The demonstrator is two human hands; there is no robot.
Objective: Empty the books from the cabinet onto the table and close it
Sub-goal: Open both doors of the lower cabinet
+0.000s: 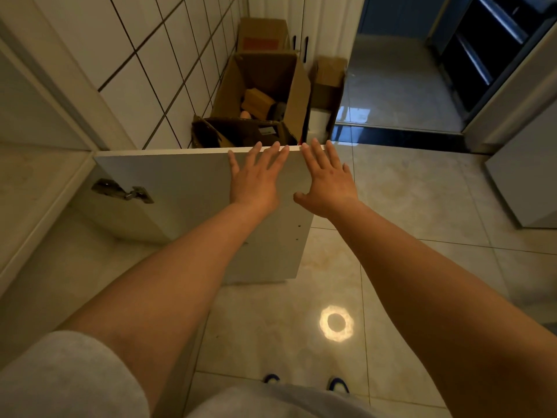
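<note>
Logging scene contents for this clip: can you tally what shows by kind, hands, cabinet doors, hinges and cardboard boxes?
hands: 2, left hand and right hand, both flat on the door
open cabinet door: 1
metal hinge: 1
cardboard boxes: 3, open box, box behind it, smaller box
Total: 7

The cabinet (36,188) interior is cut off at the left edge, so its contents cannot be told. The open door (168,188) hides the lower box (262,95), and the items inside are too dim to identify.
</note>
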